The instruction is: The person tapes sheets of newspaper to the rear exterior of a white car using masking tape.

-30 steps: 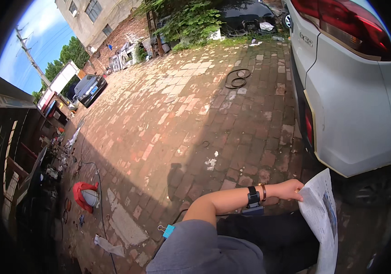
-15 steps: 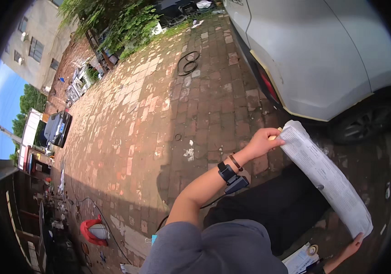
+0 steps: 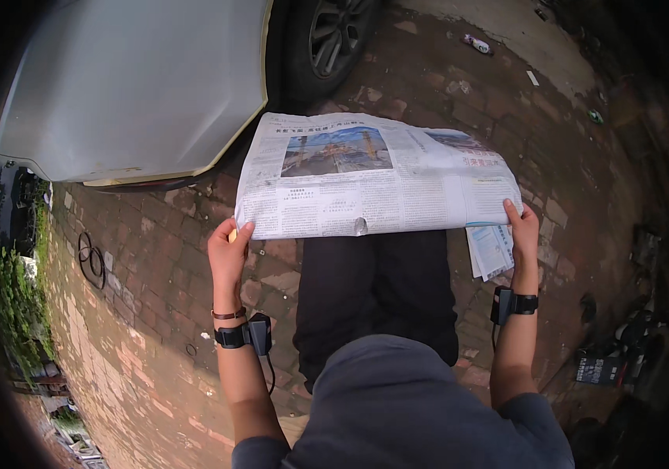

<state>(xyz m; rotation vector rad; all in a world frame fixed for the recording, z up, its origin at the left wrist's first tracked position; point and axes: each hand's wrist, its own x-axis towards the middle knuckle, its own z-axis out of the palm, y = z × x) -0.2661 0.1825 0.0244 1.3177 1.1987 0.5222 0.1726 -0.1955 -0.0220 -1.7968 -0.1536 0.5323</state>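
A wide sheet of newspaper (image 3: 326, 187) stretches between both hands above my knees, its printed side and colour photos facing up. My left hand (image 3: 227, 252) pinches its near left corner, with a small pale yellow bit showing by the fingers. At the near right corner, my right hand (image 3: 525, 230) is closed on the paper, thumb on top. Just beyond the sheet stands a silvery white car (image 3: 147, 94), with yellow tape (image 3: 262, 92) running along its wheel arch and lower edge. The newspaper hides part of the ground and the lower car.
The car's wheel (image 3: 337, 39) is at the top. More printed papers (image 3: 494, 252) lie on the brick ground by my right forearm. Black loops (image 3: 92, 259) lie at left, a crumpled wrapper (image 3: 478, 44) at upper right. Dark clutter (image 3: 623, 344) lines the right side.
The view has swung round, so the car is now at upper left. The newspaper now shows broad and face up instead of as a narrow strip; both hands still hold it.
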